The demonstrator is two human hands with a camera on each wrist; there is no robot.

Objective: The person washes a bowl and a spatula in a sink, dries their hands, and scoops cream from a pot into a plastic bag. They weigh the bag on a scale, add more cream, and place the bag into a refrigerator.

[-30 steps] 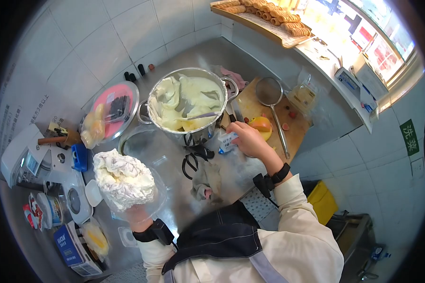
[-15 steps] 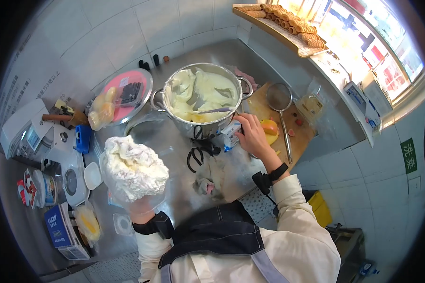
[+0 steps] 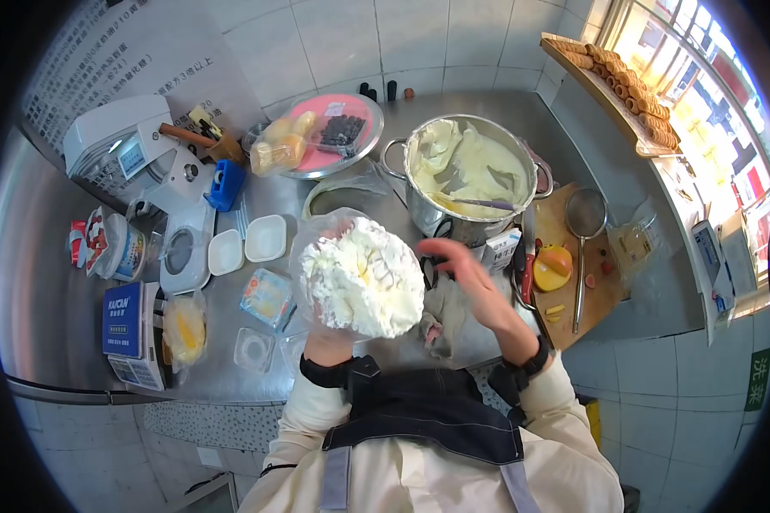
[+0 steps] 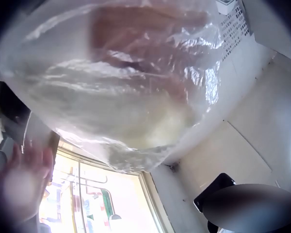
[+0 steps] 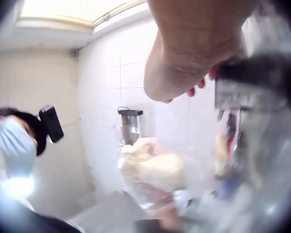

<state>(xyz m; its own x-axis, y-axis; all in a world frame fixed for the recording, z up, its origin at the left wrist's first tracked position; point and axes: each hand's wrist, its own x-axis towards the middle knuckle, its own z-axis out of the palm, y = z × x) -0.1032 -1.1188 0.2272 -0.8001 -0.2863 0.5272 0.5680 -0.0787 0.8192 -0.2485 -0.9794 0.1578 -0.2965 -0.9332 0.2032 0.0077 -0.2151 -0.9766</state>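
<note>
My left hand (image 3: 327,346) holds up a clear piping bag (image 4: 102,97) from below, its mouth folded back and a big heap of white cream (image 3: 364,278) bulging out of the top. Through the plastic, the left fingers show in the left wrist view. My right hand (image 3: 479,291) is in the air just right of the cream, fingers stretched toward it and holding nothing. Beside it on the worktop stands a small white-and-blue packet (image 3: 502,248). Behind is a steel pot (image 3: 462,231) of pale cream with a spatula (image 3: 488,204) lying in it.
A cutting board (image 3: 603,295) at right bears a cut mango (image 3: 553,267), a sieve (image 3: 585,214) and a red-handled knife (image 3: 528,272). A grey cloth (image 3: 449,312) lies before the pot. Two white tubs (image 3: 265,238), a kitchen scale (image 3: 184,248) and boxes stand left. Rolled pastries (image 3: 624,81) fill a shelf tray.
My right hand has let go of the packet and moved left toward the cream, its fingers now stretched out. The left hand still holds the bag. The head view has swung left.
</note>
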